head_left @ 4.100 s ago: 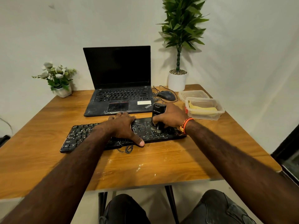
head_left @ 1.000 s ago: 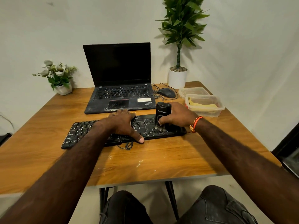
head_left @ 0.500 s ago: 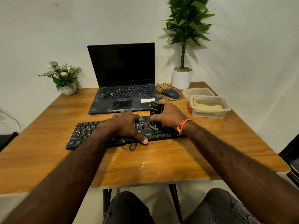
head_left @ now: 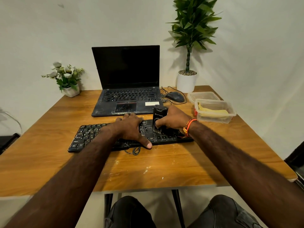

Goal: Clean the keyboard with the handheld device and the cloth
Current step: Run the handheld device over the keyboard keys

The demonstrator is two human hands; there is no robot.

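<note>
A black keyboard (head_left: 88, 135) lies across the middle of the wooden table (head_left: 49, 162). My right hand (head_left: 174, 119) grips a black handheld device (head_left: 159, 113), held upright with its lower end on the keys right of the keyboard's centre. My left hand (head_left: 130, 127) lies flat on the keyboard's middle, fingers spread, thumb at the front edge. A yellow cloth (head_left: 212, 111) sits inside a clear plastic container (head_left: 230, 116) at the right.
An open black laptop (head_left: 126, 83) stands behind the keyboard, with a mouse (head_left: 175, 97) and cables to its right. A second clear container (head_left: 204, 95), a tall potted plant (head_left: 187, 79) and a small flower pot (head_left: 69, 83) stand along the back. White specks dot the table's front.
Over the last second the device slid left along the keyboard from its right end and then held there. My left hand has stayed on the keys.
</note>
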